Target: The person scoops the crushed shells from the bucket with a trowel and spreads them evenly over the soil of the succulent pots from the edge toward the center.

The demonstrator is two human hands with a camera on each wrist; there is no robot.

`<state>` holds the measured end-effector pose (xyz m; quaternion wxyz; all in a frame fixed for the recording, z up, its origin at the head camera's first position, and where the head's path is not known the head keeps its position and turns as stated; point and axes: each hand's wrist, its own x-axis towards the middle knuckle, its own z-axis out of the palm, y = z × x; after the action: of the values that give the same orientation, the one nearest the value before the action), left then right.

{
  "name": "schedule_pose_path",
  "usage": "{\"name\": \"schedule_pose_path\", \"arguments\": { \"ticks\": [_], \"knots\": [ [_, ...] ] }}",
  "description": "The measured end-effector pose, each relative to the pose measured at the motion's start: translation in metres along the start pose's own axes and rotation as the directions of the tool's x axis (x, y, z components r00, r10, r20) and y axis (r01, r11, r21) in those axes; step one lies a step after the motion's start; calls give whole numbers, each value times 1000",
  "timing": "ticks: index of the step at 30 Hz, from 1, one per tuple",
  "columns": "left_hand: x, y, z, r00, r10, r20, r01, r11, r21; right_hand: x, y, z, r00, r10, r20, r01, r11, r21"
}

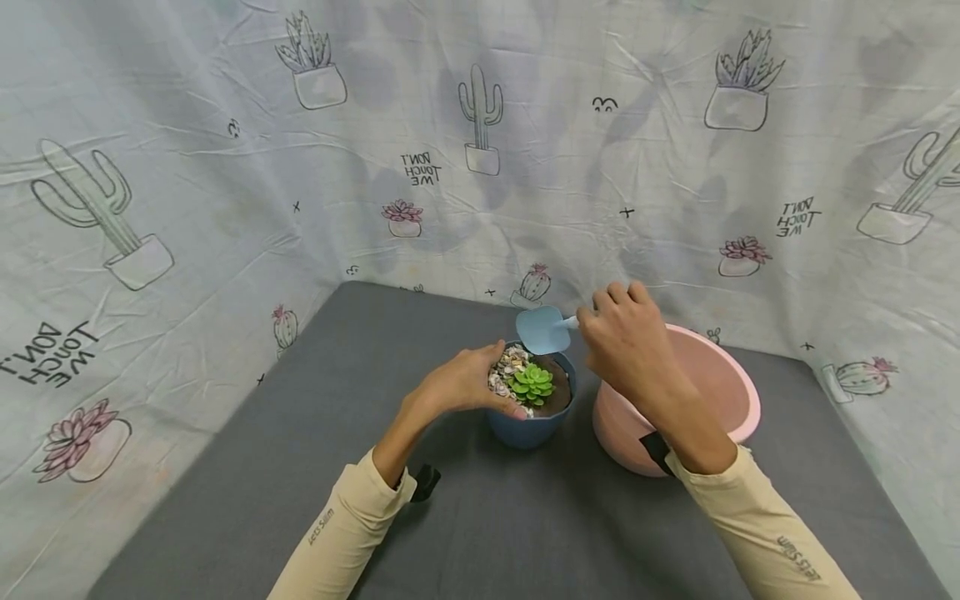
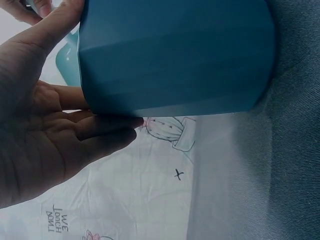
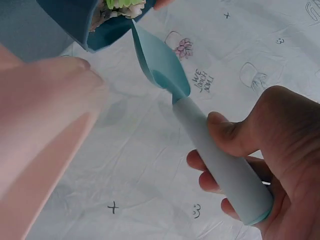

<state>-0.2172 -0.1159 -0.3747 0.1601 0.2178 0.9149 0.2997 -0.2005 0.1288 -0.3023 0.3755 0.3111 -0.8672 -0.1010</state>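
A blue flowerpot (image 1: 528, 432) stands on the grey surface, holding a green succulent (image 1: 532, 385), brown soil, and pale pebbles (image 1: 510, 367) on its left side. My left hand (image 1: 467, 379) grips the pot's left side near the rim, with the thumb in front and the fingers behind. In the left wrist view the pot's faceted wall (image 2: 175, 60) lies against those fingers. My right hand (image 1: 626, 337) is wrapped around the light grey handle (image 3: 220, 155) of a small blue trowel (image 1: 543, 330). The trowel's blade is tilted over the pot's far rim; whether it touches is unclear.
A large pink pot (image 1: 738, 367), wide-mouthed, stands right of the blue one, partly behind my right forearm. Its inside bottom is hidden. A cloth (image 1: 555, 192) printed with cactus drawings hangs behind and along the sides of the grey table surface (image 1: 300, 400).
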Motion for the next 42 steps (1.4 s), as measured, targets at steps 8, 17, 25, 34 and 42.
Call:
{"name": "schedule_pose_path", "arguments": {
  "ticks": [8,17,25,34,42],
  "knots": [
    [-1,-2,1,1000,1,-11,-1,1000,13,-4,2,-3,996,46,-71,-42,997,58],
    [-10,7,5,995,-75,-68,80,994,69,-22,21,-13,973,168,-159,-133,969,210],
    [-16,26,20,967,-173,-188,199,972,127,-62,58,-28,941,295,-165,-259,943,209],
    [-9,61,26,979,0,-203,63,951,304,-117,99,-44,958,288,-4,-288,957,36],
    [21,115,47,933,343,-113,-299,909,291,-116,83,3,983,35,180,-8,989,-149]
  ]
}}
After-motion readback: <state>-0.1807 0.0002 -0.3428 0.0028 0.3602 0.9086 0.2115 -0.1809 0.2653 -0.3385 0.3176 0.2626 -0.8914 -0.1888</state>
